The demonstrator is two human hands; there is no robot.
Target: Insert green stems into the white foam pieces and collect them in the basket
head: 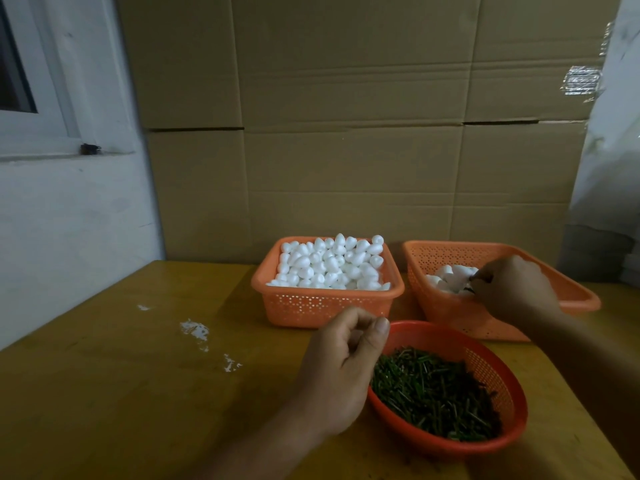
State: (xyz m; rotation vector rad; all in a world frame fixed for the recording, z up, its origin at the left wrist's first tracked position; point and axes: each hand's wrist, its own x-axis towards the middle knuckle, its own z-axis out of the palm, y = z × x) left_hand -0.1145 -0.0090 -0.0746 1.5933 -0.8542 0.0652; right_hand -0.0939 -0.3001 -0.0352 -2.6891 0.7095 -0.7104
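Observation:
A square orange basket [381,299] at the back middle is heaped with plain white foam pieces [329,265]. To its right, a second orange basket [440,306] holds a few foam pieces [450,277] with stems. At the front, a round red basket [485,362] is full of green stems [433,389]. My right hand [516,289] reaches into the right basket, and its fingertips pinch a dark stem [470,289] on a foam piece there. My left hand [346,362] hovers by the left rim of the red basket with its fingers curled. I see nothing in it.
The baskets stand on a yellow-brown wooden table [138,393]. White foam crumbs [195,330] lie on the table to the left. A wall of cardboard boxes [346,133] rises right behind the baskets, and a white wall [69,220] with a window is at the left.

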